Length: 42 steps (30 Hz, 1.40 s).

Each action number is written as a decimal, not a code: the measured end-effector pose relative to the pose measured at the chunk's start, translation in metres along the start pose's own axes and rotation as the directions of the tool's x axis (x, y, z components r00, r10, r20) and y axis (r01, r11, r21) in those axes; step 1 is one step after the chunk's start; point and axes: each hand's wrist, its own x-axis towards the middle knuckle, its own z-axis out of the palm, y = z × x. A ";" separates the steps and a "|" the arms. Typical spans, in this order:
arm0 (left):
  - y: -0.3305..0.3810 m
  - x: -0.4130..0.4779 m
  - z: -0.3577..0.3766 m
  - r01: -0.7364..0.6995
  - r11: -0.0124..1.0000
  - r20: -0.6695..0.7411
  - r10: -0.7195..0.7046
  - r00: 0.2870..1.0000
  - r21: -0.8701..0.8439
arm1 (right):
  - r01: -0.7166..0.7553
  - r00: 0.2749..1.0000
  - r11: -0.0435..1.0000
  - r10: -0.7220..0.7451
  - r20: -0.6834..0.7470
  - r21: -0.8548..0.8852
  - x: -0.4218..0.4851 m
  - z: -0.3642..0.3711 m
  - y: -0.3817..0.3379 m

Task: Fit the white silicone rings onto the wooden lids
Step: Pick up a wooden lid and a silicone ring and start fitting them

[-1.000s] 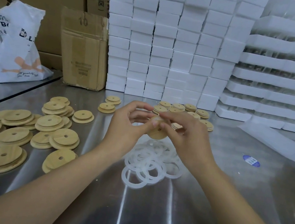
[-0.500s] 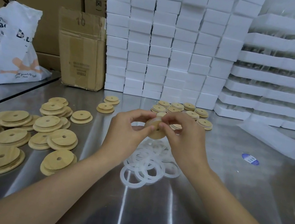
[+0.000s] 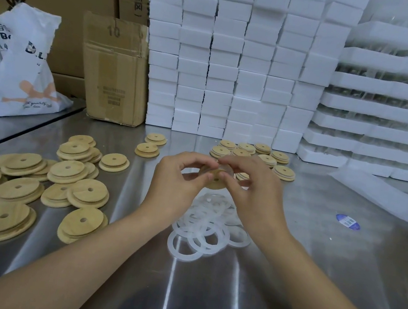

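- Loose white silicone rings pile on the steel counter at lower centre, slippery underhand.
- At frame centre, left hand and right hand pinch one wooden lid; the stretched ring could seat unevenly or snap off.

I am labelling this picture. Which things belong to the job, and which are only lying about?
Job: held lid, left hand, right hand, rings, loose lids.
Lying about: bag, carton, foam blocks, sticker.

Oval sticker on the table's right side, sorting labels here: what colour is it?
Blue with a white patch, the sticker seen in the head view.
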 end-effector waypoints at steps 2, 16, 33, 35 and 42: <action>0.001 0.000 0.000 0.010 1.000 0.010 -0.009 1.000 -0.028 | 0.012 1.000 1.000 -0.012 -0.006 -0.005 0.000 0.000 -0.001; -0.003 0.004 -0.003 0.006 1.000 0.028 -0.006 1.000 0.019 | -0.120 0.992 0.993 0.119 0.046 0.005 0.008 -0.013 -0.004; -0.012 0.010 -0.010 0.286 0.958 -0.097 -0.286 0.953 -0.010 | -0.612 0.780 0.745 0.624 0.049 0.266 0.014 -0.033 0.027; -0.017 0.013 -0.011 0.311 0.947 -0.105 -0.302 0.947 0.077 | -0.674 0.730 0.733 0.680 -0.074 0.086 0.013 -0.043 0.047; -0.033 0.017 -0.014 0.258 0.897 -0.033 -0.264 0.964 0.359 | -0.662 0.710 0.579 0.688 -0.152 -0.476 0.005 -0.054 0.069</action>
